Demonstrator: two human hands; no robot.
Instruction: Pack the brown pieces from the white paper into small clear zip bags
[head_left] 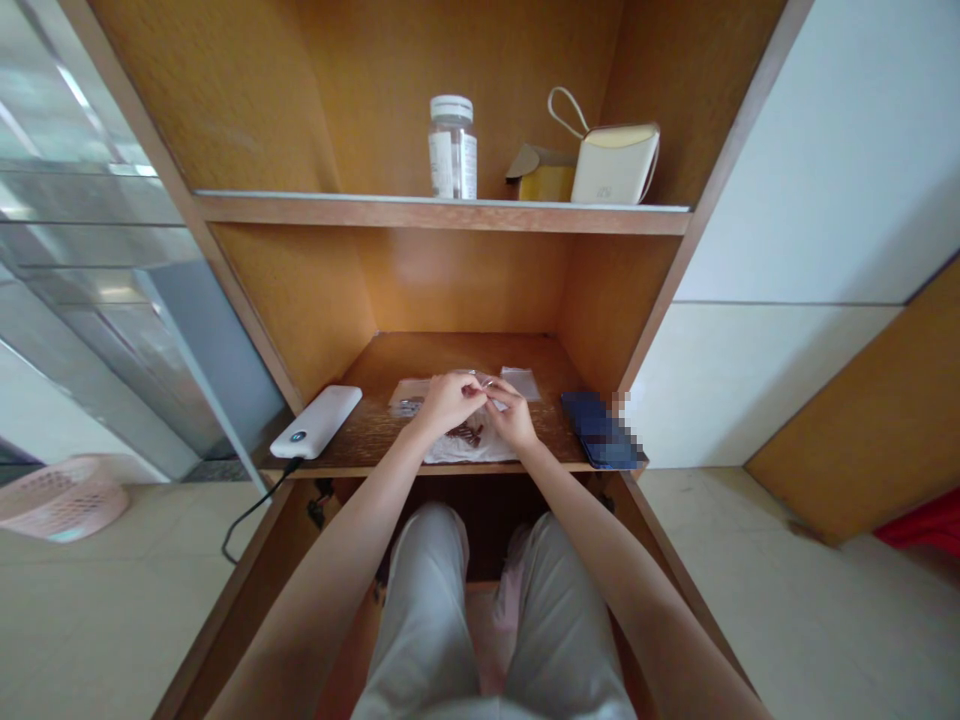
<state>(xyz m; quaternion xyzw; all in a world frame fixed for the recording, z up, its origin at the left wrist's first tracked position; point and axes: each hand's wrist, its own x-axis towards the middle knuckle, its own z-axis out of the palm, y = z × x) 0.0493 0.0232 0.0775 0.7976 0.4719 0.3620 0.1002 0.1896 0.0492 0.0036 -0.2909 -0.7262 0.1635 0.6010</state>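
My left hand [448, 402] and my right hand [513, 412] meet over the lower shelf, with thumbs and fingertips pinched together. Whatever lies between the fingertips is too small to make out. Under the hands a crumpled white sheet, like tissue or thin plastic [491, 448], is spread near the shelf's front edge. On it lies a cluster of small dark brown pieces [471, 432], partly covered by the hands. Beside my left hand is a clear plastic packet [409, 393] with small shiny items at it. Behind my right hand lies another clear flat packet [520, 382].
A white power bank [318, 422] with a black cable [255, 510] sits at the shelf's left; a dark blue phone-like object [600, 430] is at the right. Above, the upper shelf [337, 210] holds a bottle [453, 150], a yellow box [546, 180] and a cream strapped case [616, 165].
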